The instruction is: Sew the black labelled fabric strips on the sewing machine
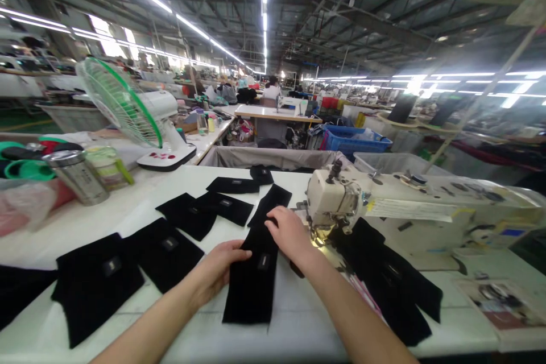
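A black fabric piece with a small label (251, 290) lies on the white table in front of me. My left hand (220, 267) grips its left edge, thumb on top and fingers underneath. At its upper right edge, my right hand (290, 232) pinches the cloth with bent fingers. Just beyond, another black piece (273, 200) reaches toward the back. To the right of my right hand stands a sewing machine (335, 193), its needle area lit. More labelled black pieces (98, 281) are spread over the left side of the table.
Black strips (396, 278) lie right of the machine head. A fan (128, 108), a steel tumbler (77, 177) and a green-lidded container (106, 166) stand at the left. Behind the table are a grey cloth-lined bin (273, 156) and a blue crate (356, 141).
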Demonstrator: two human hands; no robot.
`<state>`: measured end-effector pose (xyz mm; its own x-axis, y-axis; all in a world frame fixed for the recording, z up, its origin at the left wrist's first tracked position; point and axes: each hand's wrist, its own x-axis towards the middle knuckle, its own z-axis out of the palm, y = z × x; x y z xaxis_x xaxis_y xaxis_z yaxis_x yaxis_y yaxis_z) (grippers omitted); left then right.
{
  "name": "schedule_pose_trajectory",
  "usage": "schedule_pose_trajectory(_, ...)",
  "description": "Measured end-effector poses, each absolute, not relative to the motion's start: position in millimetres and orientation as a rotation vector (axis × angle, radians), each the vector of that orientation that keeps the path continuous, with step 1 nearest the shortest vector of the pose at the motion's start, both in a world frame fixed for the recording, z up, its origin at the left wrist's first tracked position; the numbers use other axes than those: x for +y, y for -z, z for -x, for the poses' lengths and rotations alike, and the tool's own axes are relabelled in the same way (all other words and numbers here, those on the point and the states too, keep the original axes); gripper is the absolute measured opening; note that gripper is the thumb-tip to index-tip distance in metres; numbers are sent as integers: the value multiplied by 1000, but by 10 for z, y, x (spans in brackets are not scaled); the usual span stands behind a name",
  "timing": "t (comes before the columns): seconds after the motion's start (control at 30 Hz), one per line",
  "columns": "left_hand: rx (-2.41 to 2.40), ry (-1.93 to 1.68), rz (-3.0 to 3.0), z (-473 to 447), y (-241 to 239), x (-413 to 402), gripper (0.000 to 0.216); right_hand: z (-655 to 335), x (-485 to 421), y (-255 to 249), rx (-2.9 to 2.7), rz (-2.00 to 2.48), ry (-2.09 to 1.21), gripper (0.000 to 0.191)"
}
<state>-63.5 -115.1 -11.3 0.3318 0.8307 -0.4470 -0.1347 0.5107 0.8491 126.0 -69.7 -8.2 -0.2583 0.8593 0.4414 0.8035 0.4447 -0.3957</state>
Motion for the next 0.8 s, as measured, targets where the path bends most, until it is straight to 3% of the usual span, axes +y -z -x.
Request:
schedule_pose_trajectory(0.17,1090,-768,-594,795,94,-1334,25,-1007,-535,156,-2274,1536,-134,35)
schedule_pose_trajectory(0.47,1001,-865,-422,753,7,-1337,16,-1179,-473,191,-2269,1480,-8,19)
schedule_pose_trajectory(0.6,943,-876,-361,764,55,-1299,21,-1320,-694,30,-2189,1281,77,32)
schedule_pose_trajectory(0.8,818,-910,-381,766,158,-1257,22,-1279,-1457,-42,-2353,816,156,31)
